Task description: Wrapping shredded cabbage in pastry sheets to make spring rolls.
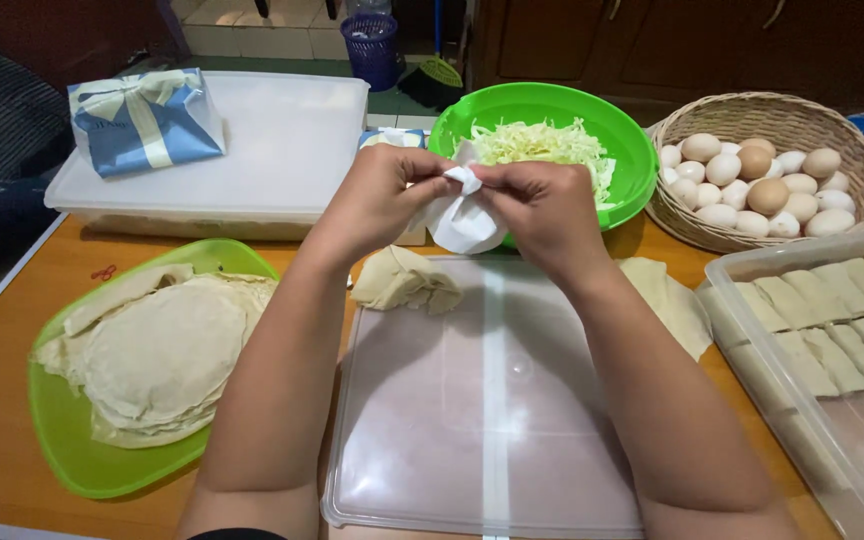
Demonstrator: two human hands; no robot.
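Head view, hands: left hand (377,195) and right hand (542,205) both pinch a crumpled white tissue (462,215), fingers closed on it.
Tissue position: held above the clear plastic lid (482,420), before the green bowl of shredded cabbage (552,140).
Nearby: folded dough wrapper (407,282) on lid; green tray of round wrappers (152,355) left; wicker basket of eggs (767,170) right.

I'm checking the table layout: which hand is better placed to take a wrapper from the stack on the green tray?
Left, probably. The wrapper stack lies on the left hand side; the right hand would cross over. Both pinch a white tissue.
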